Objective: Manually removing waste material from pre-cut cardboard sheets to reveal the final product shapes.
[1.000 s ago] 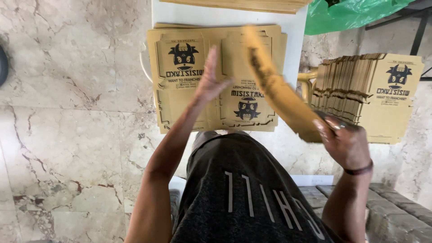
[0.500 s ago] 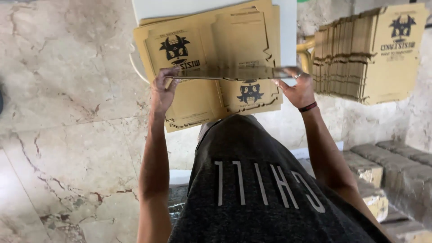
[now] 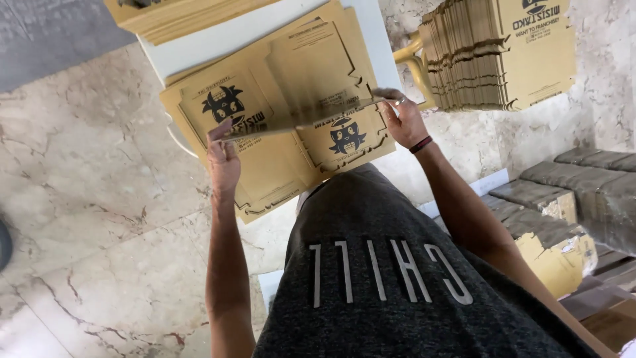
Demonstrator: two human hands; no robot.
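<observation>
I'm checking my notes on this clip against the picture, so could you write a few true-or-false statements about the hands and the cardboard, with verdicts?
1. Both hands hold one flat cardboard sheet by its ends. True: left hand, right hand.
2. The held sheet rests flat on the pile beneath it. False: it is held edge-on above the pile.
3. The right wrist bears a dark band. True.
4. The stack of sheets on the right is blue. False: it is brown cardboard.
5. The floor is marbled stone. True.

Marble floor (image 3: 86, 219) (wrapped bundles (image 3: 583, 192) nr. wall)
</observation>
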